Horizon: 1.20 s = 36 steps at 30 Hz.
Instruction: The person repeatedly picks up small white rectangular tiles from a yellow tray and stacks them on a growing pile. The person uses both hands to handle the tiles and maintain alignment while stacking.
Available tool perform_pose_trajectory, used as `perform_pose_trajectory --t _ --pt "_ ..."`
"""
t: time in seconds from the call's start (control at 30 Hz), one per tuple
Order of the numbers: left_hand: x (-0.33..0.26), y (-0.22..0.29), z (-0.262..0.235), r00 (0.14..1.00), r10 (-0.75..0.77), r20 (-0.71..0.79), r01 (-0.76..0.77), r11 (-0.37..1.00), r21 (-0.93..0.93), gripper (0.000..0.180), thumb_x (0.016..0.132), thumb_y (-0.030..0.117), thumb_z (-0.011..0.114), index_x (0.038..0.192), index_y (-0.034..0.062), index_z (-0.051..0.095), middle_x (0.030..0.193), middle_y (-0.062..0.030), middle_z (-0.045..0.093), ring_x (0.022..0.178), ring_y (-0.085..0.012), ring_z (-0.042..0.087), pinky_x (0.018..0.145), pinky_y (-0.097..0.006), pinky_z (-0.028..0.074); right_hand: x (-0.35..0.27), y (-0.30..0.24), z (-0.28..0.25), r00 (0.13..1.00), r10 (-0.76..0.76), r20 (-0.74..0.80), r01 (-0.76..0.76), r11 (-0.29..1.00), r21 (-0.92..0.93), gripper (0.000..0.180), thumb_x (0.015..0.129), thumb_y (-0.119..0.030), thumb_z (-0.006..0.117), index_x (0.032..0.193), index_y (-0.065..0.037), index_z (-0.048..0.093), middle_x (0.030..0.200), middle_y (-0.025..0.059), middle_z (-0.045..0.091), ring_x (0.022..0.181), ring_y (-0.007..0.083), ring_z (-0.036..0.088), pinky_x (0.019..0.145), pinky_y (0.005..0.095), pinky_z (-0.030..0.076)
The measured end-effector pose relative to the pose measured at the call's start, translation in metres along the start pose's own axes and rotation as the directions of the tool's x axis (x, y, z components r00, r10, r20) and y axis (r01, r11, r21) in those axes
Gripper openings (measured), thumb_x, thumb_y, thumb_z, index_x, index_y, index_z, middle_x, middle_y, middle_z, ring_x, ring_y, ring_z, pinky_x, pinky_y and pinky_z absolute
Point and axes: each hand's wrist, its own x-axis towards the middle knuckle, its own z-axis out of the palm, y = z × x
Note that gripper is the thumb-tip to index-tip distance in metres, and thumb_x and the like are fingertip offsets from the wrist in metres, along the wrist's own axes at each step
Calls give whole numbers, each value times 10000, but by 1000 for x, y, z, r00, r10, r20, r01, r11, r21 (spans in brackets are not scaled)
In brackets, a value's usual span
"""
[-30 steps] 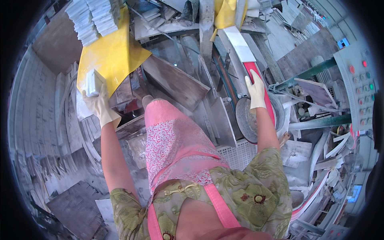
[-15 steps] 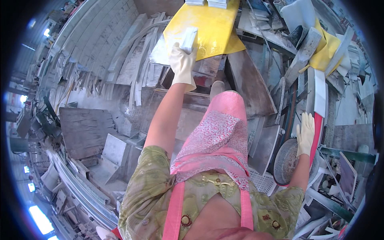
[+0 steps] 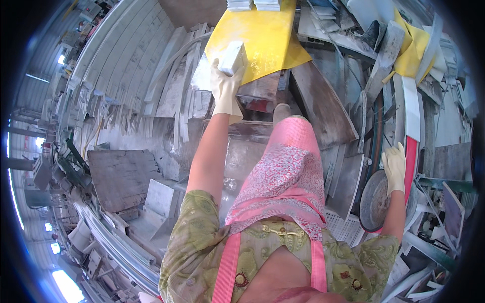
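Observation:
My left hand [image 3: 225, 92], in a white glove, is stretched out ahead and grips a small pale rectangular block [image 3: 233, 58] over the near edge of a yellow sheet [image 3: 262, 38]. Stacks of similar pale blocks [image 3: 252, 5] sit at the sheet's far end. My right hand [image 3: 395, 166], also gloved, rests on the red and white guard [image 3: 410, 146] of a machine, beside a round grey disc [image 3: 375, 199]. A pink apron covers my front.
Grey stone slabs [image 3: 121, 177] and long pale strips [image 3: 166, 86] lie to the left. A slanted metal plate [image 3: 318, 101] stands ahead of me. A second yellow sheet [image 3: 411, 48] hangs at the upper right among dusty machine parts.
My view has swung to the left. My left hand, still on the block, has stayed by the yellow sheet's near edge. My right hand has stayed on the machine guard.

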Motion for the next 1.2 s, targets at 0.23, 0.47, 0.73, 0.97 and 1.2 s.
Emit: perform_pose_trajectory --t 0.23,0.47,0.73,0.97,1.2 --pt "6 -29 10 999 -32 20 31 998 51 896 684 401 853 1350 -69 482 1269 -255 608 1148 -381 612 993 -383 478 2 4 10 995 19 -101 -15 999 36 177 870 -170 570 783 -40 653 766 127 644 812 284 631 1138 455 340" --pt "20 -61 19 994 -49 100 66 984 -166 582 766 354 809 1097 -91 634 959 -163 699 853 -170 623 700 -376 507 0 5 -9 949 -46 -313 105 979 176 199 903 -157 601 992 -12 704 1019 146 696 1015 301 643 1036 437 439" --pt "13 -29 4 995 -43 92 40 998 42 638 705 445 838 1030 -86 700 966 -229 727 919 -330 711 829 -403 526 -11 63 -27 842 414 -347 -423 904 54 546 828 -189 697 1320 -14 536 1322 179 565 1242 324 520 1035 410 435" --pt "4 -18 -1 999 8 46 -12 995 103 667 720 407 842 1144 -73 654 1062 -213 710 982 -290 689 870 -381 510 30 80 1 886 448 -123 -465 855 -229 729 829 -202 727 1466 -84 394 1526 107 415 1409 216 398 1108 411 376" --pt "-2 -13 0 995 -57 81 62 996 -61 702 740 388 840 1227 -59 606 1128 -172 681 1012 -255 654 890 -355 499 47 74 -3 856 477 -198 -517 799 -307 598 889 -192 632 1420 -19 416 1418 176 519 1313 282 503 1067 417 419"
